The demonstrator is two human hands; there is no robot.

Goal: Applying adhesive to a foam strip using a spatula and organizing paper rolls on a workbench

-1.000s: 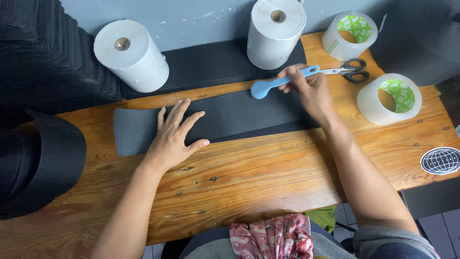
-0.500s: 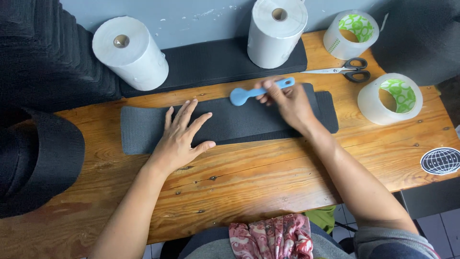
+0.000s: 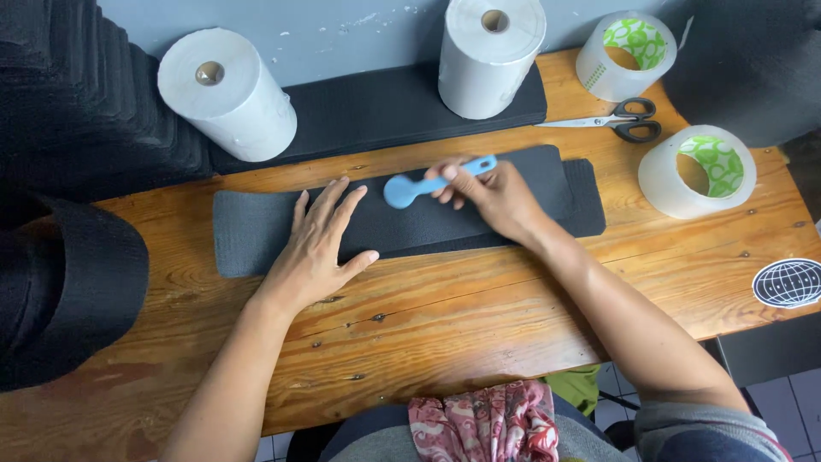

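Blue tool (image 3: 419,186) in right hand (image 3: 496,195) grip, round end on dark strip (image 3: 274,229).

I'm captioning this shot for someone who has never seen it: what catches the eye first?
A bright blue spoon-shaped tool, held in the right hand, presses on a long dark strip mid-table. The left hand lies flat on that strip. Two white rolls stand behind, and scissors lie at the far right.

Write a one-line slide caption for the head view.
Left hand flat on a dark strip; right hand presses a blue spatula onto it.
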